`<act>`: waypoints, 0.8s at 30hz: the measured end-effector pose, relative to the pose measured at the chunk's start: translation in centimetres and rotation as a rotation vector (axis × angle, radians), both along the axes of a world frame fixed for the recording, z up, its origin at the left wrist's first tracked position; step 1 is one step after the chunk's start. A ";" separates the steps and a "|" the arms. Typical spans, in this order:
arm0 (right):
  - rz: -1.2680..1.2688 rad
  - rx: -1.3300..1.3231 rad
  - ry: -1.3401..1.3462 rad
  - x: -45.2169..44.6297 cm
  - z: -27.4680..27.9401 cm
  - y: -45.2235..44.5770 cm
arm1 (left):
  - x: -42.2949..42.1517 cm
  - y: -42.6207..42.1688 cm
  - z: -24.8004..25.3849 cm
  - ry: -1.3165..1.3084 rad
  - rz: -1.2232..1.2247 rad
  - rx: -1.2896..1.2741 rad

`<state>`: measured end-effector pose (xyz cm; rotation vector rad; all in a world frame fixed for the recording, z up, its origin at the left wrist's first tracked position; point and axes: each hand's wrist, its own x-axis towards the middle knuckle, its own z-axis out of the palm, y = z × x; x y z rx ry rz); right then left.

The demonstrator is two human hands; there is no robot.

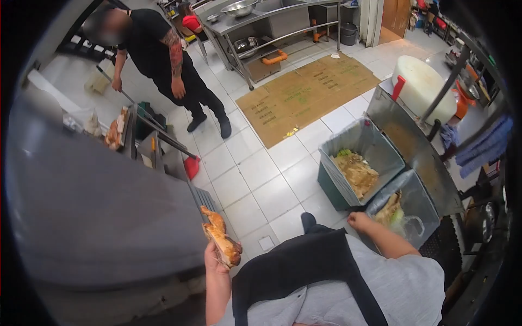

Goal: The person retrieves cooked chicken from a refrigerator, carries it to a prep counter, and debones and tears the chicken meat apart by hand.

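Note:
Roasted chicken (222,239), browned and glossy, rests in my left hand (216,259), whose fingers wrap round its lower side. It is held up at the left of my black apron (288,271). My right hand (360,221) is loosely curled into a fist, with nothing visible in it. It hovers beside two lined bins; from this angle I cannot tell whether it touches a rim. The farther green bin (333,182) contains brownish food scraps (356,174). In the nearer grey bin (427,209) lie more scraps (389,209) and a plastic bag.
A person in black (157,54) stands ahead on the left, holding a long handle (122,89). Flattened cardboard (304,98) covers part of the tiled floor (266,195). A steel table (261,22) stands behind. A large grey surface (103,212) fills the left; a metal stand (413,141) is right.

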<state>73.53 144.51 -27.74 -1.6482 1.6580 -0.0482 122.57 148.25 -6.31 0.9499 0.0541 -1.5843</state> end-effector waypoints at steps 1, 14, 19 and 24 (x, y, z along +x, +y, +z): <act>0.002 -0.081 -0.082 0.6 -1.4 -3.5 | 0.2 -1.9 0.1 -0.041 -0.021 -0.001; -0.316 -0.345 -0.371 6.6 6.8 -35.9 | 3.2 -30.7 4.7 0.011 -0.147 -0.072; -0.574 -0.225 -0.345 5.3 5.9 -38.7 | 3.6 -44.1 4.5 0.005 -0.377 -0.137; -0.782 -0.144 -0.559 4.1 6.5 -42.6 | 1.6 -55.8 6.0 0.127 -0.526 -0.117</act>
